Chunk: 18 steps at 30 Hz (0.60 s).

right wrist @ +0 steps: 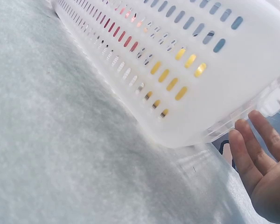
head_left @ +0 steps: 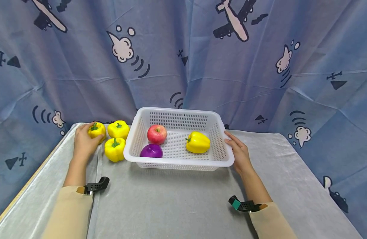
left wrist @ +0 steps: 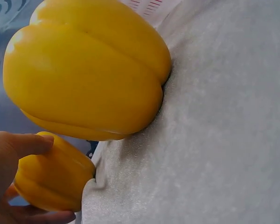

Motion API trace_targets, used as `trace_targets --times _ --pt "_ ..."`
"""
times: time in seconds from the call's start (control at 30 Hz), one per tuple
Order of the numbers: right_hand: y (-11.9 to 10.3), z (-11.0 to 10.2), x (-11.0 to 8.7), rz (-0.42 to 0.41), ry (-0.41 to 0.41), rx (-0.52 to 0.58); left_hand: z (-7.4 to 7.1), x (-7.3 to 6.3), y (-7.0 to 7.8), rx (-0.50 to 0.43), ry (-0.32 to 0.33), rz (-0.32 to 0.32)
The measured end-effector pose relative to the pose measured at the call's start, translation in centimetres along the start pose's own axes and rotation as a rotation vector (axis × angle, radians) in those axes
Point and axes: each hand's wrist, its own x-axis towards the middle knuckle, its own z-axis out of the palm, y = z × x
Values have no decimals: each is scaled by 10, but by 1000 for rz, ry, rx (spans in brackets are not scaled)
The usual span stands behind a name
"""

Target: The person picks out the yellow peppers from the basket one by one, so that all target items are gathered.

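At the table's left side my left hand (head_left: pixel 83 138) grips a yellow bell pepper (head_left: pixel 97 130). The left wrist view shows the thumb on one side of this pepper (left wrist: pixel 56 175) and fingers on the other. Two more yellow bell peppers, a back one (head_left: pixel 118 129) and a front one (head_left: pixel 114 149), stand between that hand and a white plastic basket (head_left: pixel 177 162). Inside the basket are a red apple (head_left: pixel 157 134), a purple onion (head_left: pixel 152 151) and a yellow bell pepper (head_left: pixel 198 142) on its side. With fingers extended, my right hand (head_left: pixel 239 153) touches the basket's right end.
A grey cloth (head_left: pixel 171 202) covers the table. Behind it hangs a blue curtain (head_left: pixel 171 49) printed with planes and clouds. The table's wooden edge (head_left: pixel 28 181) shows at the left.
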Motion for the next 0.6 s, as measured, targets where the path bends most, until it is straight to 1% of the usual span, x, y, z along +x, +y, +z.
trace_targets --times 0.23,0.43,0.53,0.6 --pt "-1 0 0 1 -3 13 -2 -2 0 -1 -6 -14" --pt "-2 -1 1 -2 -5 17 -6 -1 2 -16 26 15" --pt "-1 0 0 4 -4 32 -10 -1 9 -44 43 27" --pt "-1 0 0 8 2 35 -12 -2 17 -62 55 44"
